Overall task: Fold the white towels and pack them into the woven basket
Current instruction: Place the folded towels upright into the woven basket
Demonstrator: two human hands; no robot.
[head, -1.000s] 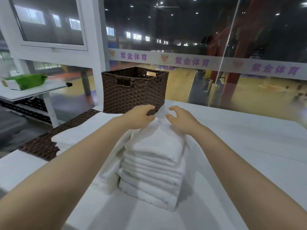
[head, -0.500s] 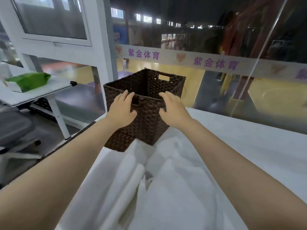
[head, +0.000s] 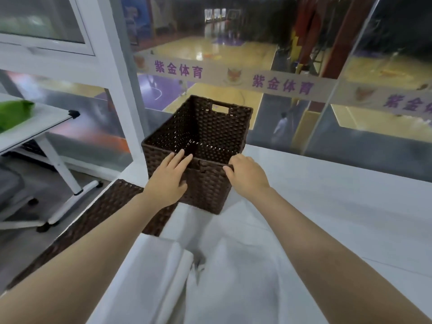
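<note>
A person's left hand [head: 168, 181] lies flat, fingers straight, on the near wall of an empty brown woven basket [head: 211, 127] at the white table's [head: 339, 206] far edge. The right hand [head: 247, 177] curls over the near rim. White towels [head: 210, 272] lie in front, unpacked. Likely next: drawing the basket closer with an even two-handed pull.

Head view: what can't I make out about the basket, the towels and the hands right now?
- Woven basket: floor is dark, so any towel lying flat there is hard to rule out.
- Right hand: fingertips curl over the near rim, hidden from the head view.
- Left hand: palm contact hidden by its own back.
- White towels: cut off by the bottom edge and covered by both forearms; count unreadable.
</note>
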